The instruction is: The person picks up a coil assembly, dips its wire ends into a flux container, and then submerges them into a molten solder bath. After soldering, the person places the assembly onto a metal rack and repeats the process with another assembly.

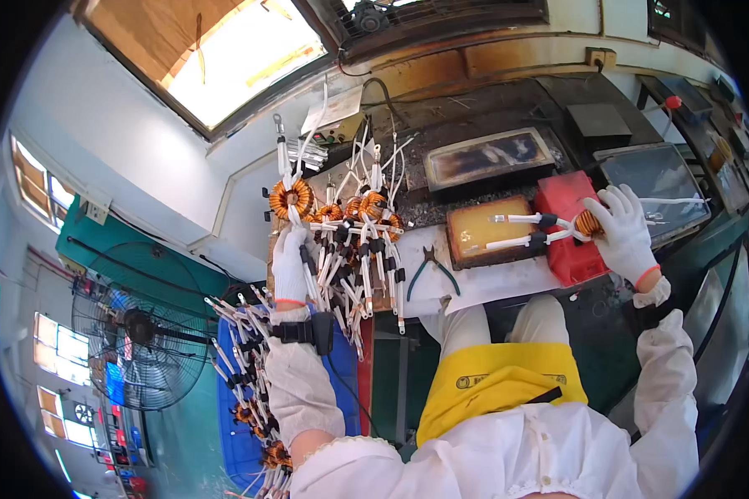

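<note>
My left hand (289,259), in a white glove, is closed around the white leads just below a copper-wound ring coil (291,200), which stands up above it. Beside it is a heap of similar coils (373,204) with white sleeved leads and metal terminals. On the right, my gloved right hand (628,234) grips another ring coil (589,224) over a red plastic block (564,259). That coil's two leads with black sleeves point left, their terminals over a shallow tray with a yellowish-brown surface (476,243).
Green-handled pliers (432,273) lie on white paper between the heap and the tray. Behind stands a rectangular metal pot (491,160) with a scorched, silvery surface. A blue bin (245,445) of coils is at the lower left, near a large fan (141,327).
</note>
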Motion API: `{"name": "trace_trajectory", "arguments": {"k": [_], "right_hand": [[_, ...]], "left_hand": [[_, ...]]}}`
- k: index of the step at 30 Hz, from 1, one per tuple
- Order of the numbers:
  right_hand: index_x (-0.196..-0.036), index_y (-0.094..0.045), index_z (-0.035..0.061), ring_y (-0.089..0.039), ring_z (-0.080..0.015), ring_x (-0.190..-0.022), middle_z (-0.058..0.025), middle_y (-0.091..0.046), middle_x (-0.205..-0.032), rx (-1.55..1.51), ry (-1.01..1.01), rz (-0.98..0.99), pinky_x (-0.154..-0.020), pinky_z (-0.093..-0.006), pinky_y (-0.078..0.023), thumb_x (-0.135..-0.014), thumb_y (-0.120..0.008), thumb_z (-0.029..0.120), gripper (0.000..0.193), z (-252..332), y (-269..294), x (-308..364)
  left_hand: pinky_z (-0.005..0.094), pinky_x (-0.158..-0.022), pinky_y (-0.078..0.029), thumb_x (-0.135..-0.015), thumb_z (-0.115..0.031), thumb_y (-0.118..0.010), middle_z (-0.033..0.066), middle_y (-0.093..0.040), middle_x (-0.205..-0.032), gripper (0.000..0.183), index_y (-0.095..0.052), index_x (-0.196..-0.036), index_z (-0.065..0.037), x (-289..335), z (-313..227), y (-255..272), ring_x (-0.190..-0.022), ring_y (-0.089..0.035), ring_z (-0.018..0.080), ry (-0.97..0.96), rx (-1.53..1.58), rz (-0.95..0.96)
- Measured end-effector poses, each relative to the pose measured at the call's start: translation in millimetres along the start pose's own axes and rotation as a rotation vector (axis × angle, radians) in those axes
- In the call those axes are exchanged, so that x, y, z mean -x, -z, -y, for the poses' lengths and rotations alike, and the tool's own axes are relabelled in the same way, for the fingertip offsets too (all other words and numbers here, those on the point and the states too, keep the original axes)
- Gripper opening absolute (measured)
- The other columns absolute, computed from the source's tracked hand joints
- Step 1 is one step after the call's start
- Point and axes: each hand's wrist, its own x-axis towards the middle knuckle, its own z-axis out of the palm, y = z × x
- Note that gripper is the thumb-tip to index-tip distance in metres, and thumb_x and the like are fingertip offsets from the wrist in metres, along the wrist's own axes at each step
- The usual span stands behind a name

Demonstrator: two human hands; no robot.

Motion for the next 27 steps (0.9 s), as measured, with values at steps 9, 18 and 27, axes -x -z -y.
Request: {"name": "trace_trajectory", "arguments": {"k": [9,18,27], "right_hand": [[-0.107,-0.060,0.0069,-0.055,-0.0344,-0.107,-0.0102,-0.059,-0.107,-0.065,0.129,-0.364,-0.094,-0.0447,-0.044,-0.060,-0.064,-0.005,0.049,41.7,65.3,-7.6],[-0.091,-0.061,0.0063,-0.062,-0.0267,-0.090,-0.0094,-0.058,-0.093,-0.222,0.628,-0.377,-0.090,-0.0451,-0.052,-0.061,-0.064,0.013,0.031,124.9,93.9,-3.7],[-0.083,-0.055,0.0036,-0.060,-0.0270,-0.081,-0.0094,-0.057,-0.084,-0.090,0.448,-0.053,-0.082,-0.0377,-0.052,-0.057,-0.058,0.015,0.029,75.7,91.4,44.6]], "left_hand": [[0.0262,-0.067,-0.053,-0.088,-0.017,-0.054,0.0064,-0.061,-0.092,0.041,-0.051,-0.123,0.003,85.3,-38.5,-17.8,-0.077,-0.061,0.0119,0.155,0.215,0.477],[0.0274,-0.062,-0.043,-0.082,-0.011,-0.057,0.0061,-0.057,-0.086,0.021,-0.056,-0.100,-0.001,156.1,-27.2,-121.0,-0.066,-0.053,0.0137,0.546,0.164,1.110],[0.0318,-0.095,-0.044,-0.094,-0.032,-0.052,0.0126,-0.062,-0.117,0.041,-0.055,-0.123,-0.005,156.4,-10.2,-198.0,-0.108,-0.059,0.0220,-0.332,-0.644,1.415]]}}
